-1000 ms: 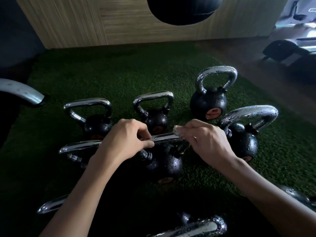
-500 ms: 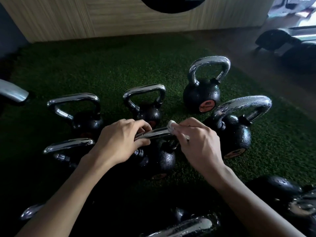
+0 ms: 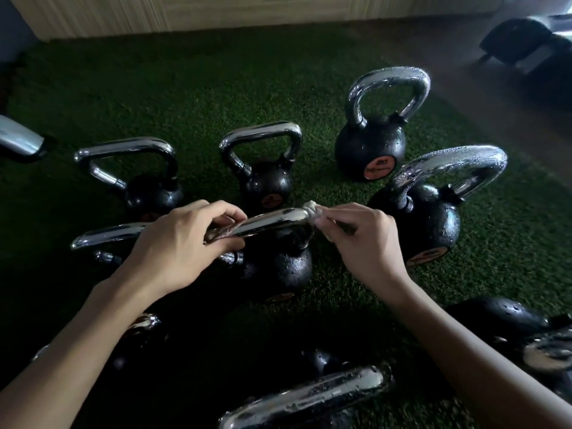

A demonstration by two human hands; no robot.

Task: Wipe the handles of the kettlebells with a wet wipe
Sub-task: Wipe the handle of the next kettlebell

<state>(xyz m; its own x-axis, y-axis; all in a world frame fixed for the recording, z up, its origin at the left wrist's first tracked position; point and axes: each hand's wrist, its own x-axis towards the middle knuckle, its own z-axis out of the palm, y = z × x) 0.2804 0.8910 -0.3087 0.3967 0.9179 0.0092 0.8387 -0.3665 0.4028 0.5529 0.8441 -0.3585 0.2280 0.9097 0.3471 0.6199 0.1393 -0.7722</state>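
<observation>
Wet wipe point(image 3: 310, 209) in pinch of right hand point(image 3: 368, 239) against handle point(image 3: 272, 222) bend; left hand point(image 3: 173, 246) tight around handle.

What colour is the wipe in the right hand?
The wipe is white, best seen in the head view.

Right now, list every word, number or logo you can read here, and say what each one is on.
No text is readable.
Round orange label on the back right kettlebell: dark print, too blurred to read.
Tilted orange label on the near right kettlebell: too blurred.
Dim orange label on the back middle kettlebell: too dark.
The wipe: no print shows.
</observation>
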